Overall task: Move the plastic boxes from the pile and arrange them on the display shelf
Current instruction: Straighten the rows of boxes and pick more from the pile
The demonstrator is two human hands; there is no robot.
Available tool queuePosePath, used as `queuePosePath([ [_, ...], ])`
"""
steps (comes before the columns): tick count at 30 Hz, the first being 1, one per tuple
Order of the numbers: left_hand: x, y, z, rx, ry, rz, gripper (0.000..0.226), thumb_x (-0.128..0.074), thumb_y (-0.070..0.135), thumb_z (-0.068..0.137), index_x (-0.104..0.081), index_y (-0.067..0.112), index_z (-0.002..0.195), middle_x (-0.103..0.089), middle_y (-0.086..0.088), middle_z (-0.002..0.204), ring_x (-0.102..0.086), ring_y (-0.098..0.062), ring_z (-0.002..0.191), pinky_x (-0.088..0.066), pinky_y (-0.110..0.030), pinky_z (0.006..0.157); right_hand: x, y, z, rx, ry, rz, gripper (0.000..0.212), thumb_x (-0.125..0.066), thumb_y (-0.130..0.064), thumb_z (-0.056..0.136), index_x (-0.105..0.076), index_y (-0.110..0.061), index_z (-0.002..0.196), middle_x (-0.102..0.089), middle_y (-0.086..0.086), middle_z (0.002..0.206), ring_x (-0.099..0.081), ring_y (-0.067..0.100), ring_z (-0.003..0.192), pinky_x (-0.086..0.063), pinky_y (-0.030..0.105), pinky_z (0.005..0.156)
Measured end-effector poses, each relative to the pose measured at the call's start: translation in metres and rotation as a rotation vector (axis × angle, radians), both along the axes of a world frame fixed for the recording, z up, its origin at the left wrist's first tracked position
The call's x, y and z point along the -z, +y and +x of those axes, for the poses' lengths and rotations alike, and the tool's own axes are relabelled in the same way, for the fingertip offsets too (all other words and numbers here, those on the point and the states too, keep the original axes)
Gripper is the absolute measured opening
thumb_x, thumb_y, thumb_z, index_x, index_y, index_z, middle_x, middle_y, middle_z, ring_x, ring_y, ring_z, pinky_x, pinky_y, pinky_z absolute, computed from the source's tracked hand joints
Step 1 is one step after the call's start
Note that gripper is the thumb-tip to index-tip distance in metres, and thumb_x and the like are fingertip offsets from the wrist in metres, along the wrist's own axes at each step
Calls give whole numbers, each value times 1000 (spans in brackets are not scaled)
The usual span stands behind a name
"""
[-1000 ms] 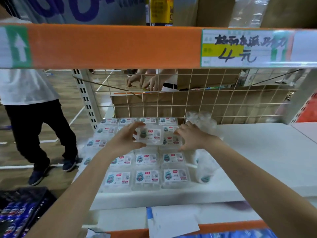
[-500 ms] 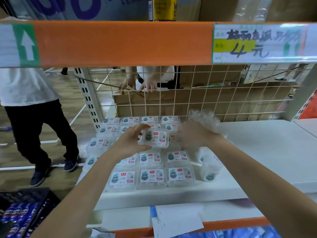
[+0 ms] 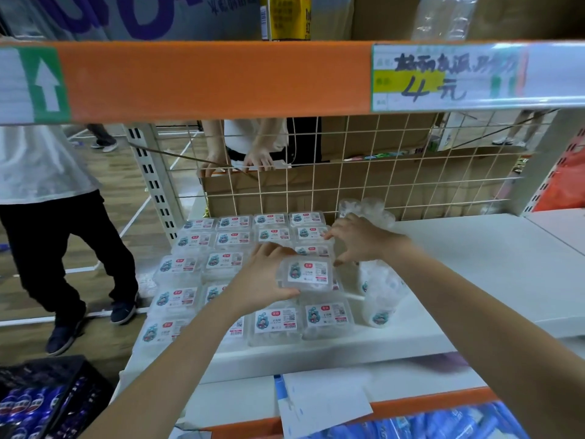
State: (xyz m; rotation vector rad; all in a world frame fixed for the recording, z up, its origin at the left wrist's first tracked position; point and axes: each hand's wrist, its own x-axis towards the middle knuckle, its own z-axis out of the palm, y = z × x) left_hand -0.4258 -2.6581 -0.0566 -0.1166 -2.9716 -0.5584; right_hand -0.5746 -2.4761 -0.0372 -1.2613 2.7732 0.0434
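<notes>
Several clear plastic boxes with white labels [image 3: 224, 261] lie in rows on the left part of the white display shelf [image 3: 481, 267]. My left hand [image 3: 262, 277] grips one more clear box [image 3: 307, 274] by its left side, just above the third column of the rows. My right hand [image 3: 361, 240] hovers with spread, slightly bent fingers at the right edge of the rows, its fingertips touching a rear box [image 3: 311, 232]. It holds nothing. A crumpled clear plastic bag [image 3: 380, 293] with more boxes lies right of the rows, partly hidden by my right wrist.
An orange shelf beam [image 3: 221, 80] with a price tag runs overhead. A wire grid [image 3: 364, 182] backs the shelf, with cardboard boxes and another person's hands [image 3: 259, 160] behind it. A person in black trousers [image 3: 57, 248] stands at the left. A dark crate [image 3: 44, 403] sits bottom left.
My left hand has brought the held box to the right and nearer to me. My right hand has come away from that box and reached back to the rear boxes.
</notes>
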Motion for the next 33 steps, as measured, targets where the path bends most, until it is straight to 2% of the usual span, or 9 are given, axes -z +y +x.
queuePosePath([
  [4, 15, 11, 1, -38, -9, 16, 72, -68, 54, 77, -39, 30, 138, -35, 1, 137, -25, -18, 131, -28, -33, 107, -4, 6, 0, 6, 18, -75, 56, -66, -42, 83, -50, -20, 132, -49, 4, 134, -35, 22, 127, -31, 36, 106],
  [12, 33, 26, -2, -107, 33, -8, 70, -66, 51, 79, -40, 22, 137, -42, -2, 136, -31, -22, 125, -30, -31, 101, -3, 11, 15, 46, 26, -150, 42, -57, -30, 91, -51, -18, 131, -48, 4, 133, -36, 21, 126, -31, 35, 105],
  [16, 35, 31, -1, -130, 75, -63, 65, -63, 51, 82, -42, 22, 136, -40, -2, 136, -30, -21, 124, -28, -27, 98, 1, 11, 22, 50, 44, -172, 38, -54, -30, 93, -53, -18, 129, -49, 4, 133, -37, 21, 125, -30, 33, 104],
  [22, 33, 31, 2, -137, 57, -136, 68, -59, 58, 81, -43, 24, 138, -41, -3, 136, -32, -22, 124, -31, -29, 99, 4, 12, 27, 41, 34, -174, 37, -52, -31, 94, -52, -19, 129, -47, 3, 137, -35, 20, 127, -28, 31, 104],
  [24, 24, 30, 1, -129, 27, -116, 73, -50, 68, 80, -43, 24, 138, -43, -3, 137, -33, -23, 125, -34, -33, 99, 3, 11, 27, 45, 15, -186, 38, -52, -31, 94, -50, -19, 130, -45, 3, 138, -34, 20, 128, -28, 31, 104],
  [26, 7, 31, -7, -107, 11, -158, 82, -31, 75, 75, -45, 22, 137, -45, -4, 137, -35, -24, 127, -33, -35, 101, 1, 11, 27, 42, 17, -203, 39, -52, -30, 94, -50, -18, 131, -44, 3, 139, -34, 19, 129, -29, 32, 106],
  [27, -2, 31, -15, -102, 3, -190, 80, -28, 72, 78, -45, 20, 137, -45, -4, 138, -35, -25, 128, -31, -35, 102, -2, 12, 27, 43, 21, -211, 40, -52, -30, 94, -49, -17, 132, -43, 3, 140, -34, 19, 130, -29, 33, 108],
  [29, -16, 33, -36, -108, -18, -208, 64, -39, 61, 88, -43, 20, 137, -45, -5, 139, -35, -25, 129, -33, -37, 102, -7, 15, 25, 61, 28, -218, 39, -52, -25, 93, -50, -15, 131, -44, 3, 139, -37, 19, 130, -33, 34, 107],
  [33, -35, 59, -77, -36, -16, -352, 49, -48, 49, 91, -52, 19, 130, -51, -5, 131, -40, -25, 126, -37, -39, 100, -14, 30, 10, 121, 110, -158, 32, -53, -20, 88, -57, -13, 119, -51, 7, 129, -48, 27, 121, -44, 40, 95],
])
